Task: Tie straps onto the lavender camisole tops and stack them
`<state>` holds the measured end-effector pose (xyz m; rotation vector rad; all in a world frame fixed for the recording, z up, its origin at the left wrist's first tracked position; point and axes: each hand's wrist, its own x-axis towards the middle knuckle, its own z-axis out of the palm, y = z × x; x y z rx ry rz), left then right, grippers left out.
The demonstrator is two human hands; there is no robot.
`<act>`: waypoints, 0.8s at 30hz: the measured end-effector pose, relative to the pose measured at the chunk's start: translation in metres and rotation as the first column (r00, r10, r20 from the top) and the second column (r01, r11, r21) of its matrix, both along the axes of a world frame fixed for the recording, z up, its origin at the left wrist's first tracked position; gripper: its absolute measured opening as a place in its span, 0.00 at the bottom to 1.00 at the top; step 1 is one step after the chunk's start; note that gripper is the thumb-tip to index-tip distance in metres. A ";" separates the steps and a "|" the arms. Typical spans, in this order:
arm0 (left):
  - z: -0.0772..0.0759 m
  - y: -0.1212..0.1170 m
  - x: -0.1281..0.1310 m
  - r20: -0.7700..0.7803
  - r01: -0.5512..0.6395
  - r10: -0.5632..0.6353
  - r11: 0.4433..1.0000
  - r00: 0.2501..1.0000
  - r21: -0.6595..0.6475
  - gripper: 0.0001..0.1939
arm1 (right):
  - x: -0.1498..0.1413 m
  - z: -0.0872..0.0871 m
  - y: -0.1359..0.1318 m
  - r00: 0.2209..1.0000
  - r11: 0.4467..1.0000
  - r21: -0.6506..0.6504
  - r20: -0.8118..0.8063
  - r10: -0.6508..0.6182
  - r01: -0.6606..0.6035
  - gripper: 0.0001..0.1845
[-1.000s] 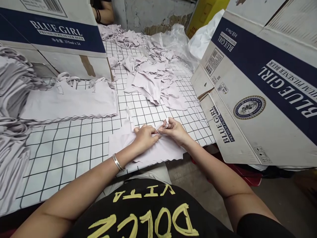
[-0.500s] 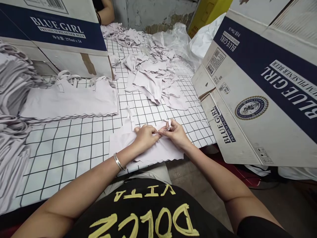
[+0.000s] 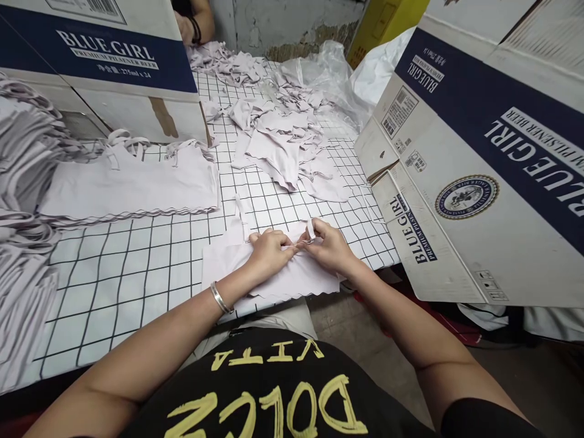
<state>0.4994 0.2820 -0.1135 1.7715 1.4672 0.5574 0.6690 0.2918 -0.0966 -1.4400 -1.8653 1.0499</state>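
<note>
A pale pink strappy top (image 3: 314, 274) lies at the table's front edge under both hands. My left hand (image 3: 270, 252) is closed, pinching the top's upper edge near the middle. Just to its right, my right hand (image 3: 329, 246) is closed too, its fingertips gripping the same edge close to a thin strap (image 3: 311, 229). Another strap (image 3: 241, 214) of the garment stretches away on the left. The exact bit of fabric between the fingertips is hidden.
Neatly layered tops (image 3: 132, 182) lie to the left, beside a tall folded pile (image 3: 22, 146). Loose pale pieces (image 3: 283, 146) are heaped ahead. Beer cartons stand left (image 3: 132, 61) and right (image 3: 460, 152). Behind the left carton shows another person's arm (image 3: 203, 21). A clear plastic bag (image 3: 328, 73) lies at the back.
My right hand has shifted slightly right, a little apart from the left, still pinching the top's edge. The left hand has barely moved. More of the other person's hand shows at the back.
</note>
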 end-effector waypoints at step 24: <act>0.064 -0.071 -0.156 0.385 -0.339 0.436 0.893 0.814 -0.295 0.14 | 0.048 0.045 -0.023 0.852 0.828 -0.546 -0.368 -0.373 0.127 0.18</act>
